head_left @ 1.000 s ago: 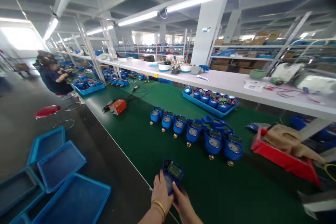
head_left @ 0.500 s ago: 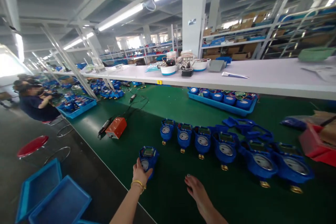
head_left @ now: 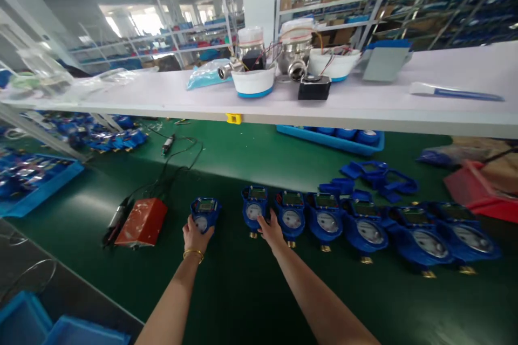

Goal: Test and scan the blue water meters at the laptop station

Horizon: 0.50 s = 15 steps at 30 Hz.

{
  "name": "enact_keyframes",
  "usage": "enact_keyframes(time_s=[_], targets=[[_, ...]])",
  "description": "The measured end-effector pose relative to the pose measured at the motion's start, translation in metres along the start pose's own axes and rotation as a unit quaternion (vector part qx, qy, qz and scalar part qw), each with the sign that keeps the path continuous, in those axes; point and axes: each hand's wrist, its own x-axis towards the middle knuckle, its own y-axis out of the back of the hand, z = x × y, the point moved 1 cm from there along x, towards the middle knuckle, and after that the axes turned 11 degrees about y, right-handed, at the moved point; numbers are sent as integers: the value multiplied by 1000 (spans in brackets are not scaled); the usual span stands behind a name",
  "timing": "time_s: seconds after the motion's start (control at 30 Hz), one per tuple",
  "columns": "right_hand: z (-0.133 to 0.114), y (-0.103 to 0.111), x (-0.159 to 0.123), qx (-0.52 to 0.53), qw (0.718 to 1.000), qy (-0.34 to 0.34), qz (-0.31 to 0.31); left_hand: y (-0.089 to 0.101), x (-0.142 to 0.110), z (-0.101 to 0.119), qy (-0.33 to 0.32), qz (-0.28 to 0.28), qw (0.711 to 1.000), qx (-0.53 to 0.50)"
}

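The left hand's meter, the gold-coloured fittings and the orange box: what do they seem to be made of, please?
Meter: casing probably moulded plastic, slightly glossy, given its uniform blue. Fittings: likely brass, from their shiny gold look. Orange box: perhaps painted metal, judging by flat faces and sheen; plastic is possible.

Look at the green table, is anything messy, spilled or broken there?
A little messy: the blue frames lie jumbled at different angles behind the row of meters, which is tidier. The orange box has pale patches on top, maybe scuffs or just glare. I see nothing spilled or clearly broken.
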Motion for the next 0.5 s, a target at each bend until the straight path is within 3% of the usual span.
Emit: enact_keyframes(time_s=[0.1, 0.27, 0.5], targets=[[-5, -11, 13, -23, 998, -39, 39, -1, 41, 24, -26, 4, 999, 21], [-12, -44, 33, -33, 997, -44, 51, -7, 101, 61, -81, 2, 996, 32], [-24, -121, 89, -59, 995, -62, 56, -10, 139, 106, -92, -6, 995, 33]])
